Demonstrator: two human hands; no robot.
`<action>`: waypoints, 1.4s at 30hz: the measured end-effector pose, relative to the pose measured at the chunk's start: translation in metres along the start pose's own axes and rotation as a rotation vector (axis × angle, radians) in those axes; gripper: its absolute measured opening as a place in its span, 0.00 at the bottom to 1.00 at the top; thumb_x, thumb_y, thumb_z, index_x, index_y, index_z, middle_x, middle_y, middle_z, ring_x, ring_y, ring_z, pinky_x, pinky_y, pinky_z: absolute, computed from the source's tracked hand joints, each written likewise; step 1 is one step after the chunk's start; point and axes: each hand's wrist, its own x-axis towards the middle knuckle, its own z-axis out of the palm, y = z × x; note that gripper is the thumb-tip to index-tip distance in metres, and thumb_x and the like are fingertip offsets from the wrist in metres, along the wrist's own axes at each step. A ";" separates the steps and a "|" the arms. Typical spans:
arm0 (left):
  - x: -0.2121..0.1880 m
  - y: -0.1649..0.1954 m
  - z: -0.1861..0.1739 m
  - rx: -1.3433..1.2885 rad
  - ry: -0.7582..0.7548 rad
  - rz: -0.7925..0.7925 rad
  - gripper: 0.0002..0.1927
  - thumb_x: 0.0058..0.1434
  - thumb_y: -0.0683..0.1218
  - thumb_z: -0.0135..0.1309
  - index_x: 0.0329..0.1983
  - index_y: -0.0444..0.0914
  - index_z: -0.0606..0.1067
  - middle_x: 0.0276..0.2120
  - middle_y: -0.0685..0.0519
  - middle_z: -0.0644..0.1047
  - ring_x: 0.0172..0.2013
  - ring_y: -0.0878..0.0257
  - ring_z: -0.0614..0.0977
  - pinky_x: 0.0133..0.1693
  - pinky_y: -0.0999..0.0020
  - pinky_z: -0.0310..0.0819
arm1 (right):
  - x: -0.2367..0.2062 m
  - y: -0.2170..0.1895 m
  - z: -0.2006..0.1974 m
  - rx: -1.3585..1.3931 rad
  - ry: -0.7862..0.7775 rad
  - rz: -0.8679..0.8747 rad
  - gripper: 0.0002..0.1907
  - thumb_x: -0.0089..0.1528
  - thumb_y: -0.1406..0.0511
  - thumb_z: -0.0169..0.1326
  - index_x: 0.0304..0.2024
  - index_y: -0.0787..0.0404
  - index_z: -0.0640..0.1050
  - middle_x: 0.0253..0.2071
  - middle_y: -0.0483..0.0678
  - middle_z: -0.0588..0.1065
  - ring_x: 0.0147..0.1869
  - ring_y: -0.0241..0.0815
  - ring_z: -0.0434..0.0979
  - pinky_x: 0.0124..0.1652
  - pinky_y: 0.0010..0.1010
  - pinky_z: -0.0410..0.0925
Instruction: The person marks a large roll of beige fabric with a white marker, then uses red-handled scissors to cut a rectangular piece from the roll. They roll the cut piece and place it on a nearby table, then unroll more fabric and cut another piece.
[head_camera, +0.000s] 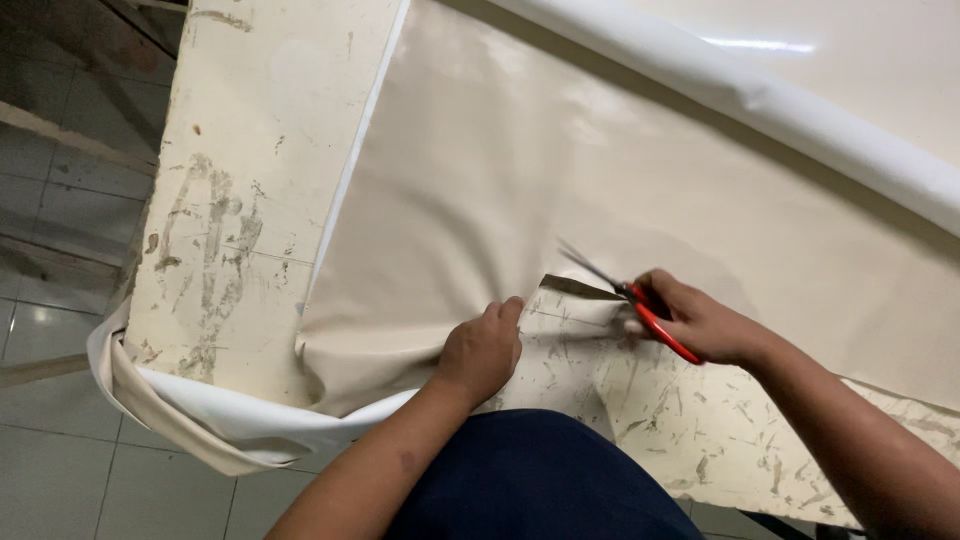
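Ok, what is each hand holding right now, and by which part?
The right hand holds the scissors by their red handles, blades open. The left hand presses and grips the beige sheet at its cut edge.

A worn, paint-scuffed cream counter stands on a pale grey tiled floor; wooden beams run beneath at left.
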 end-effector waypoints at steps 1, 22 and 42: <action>0.000 0.001 0.000 0.050 -0.038 -0.011 0.19 0.59 0.41 0.53 0.54 0.33 0.72 0.34 0.44 0.77 0.28 0.51 0.82 0.30 0.58 0.78 | -0.006 0.001 -0.002 -0.057 -0.089 0.065 0.32 0.57 0.42 0.59 0.52 0.57 0.74 0.31 0.52 0.77 0.34 0.42 0.75 0.37 0.35 0.68; -0.005 0.002 -0.011 0.129 -0.030 -0.034 0.26 0.57 0.43 0.56 0.61 0.37 0.74 0.33 0.49 0.77 0.28 0.55 0.82 0.29 0.61 0.78 | 0.013 -0.008 -0.071 -0.361 -0.326 0.030 0.32 0.49 0.45 0.71 0.46 0.55 0.79 0.30 0.50 0.77 0.32 0.42 0.72 0.34 0.30 0.69; -0.013 0.003 -0.015 0.216 -0.211 -0.018 0.33 0.56 0.41 0.53 0.68 0.39 0.68 0.30 0.48 0.76 0.25 0.56 0.81 0.28 0.60 0.79 | 0.019 0.025 -0.068 0.313 0.438 -0.062 0.24 0.56 0.64 0.68 0.50 0.65 0.73 0.38 0.58 0.80 0.39 0.45 0.82 0.41 0.35 0.75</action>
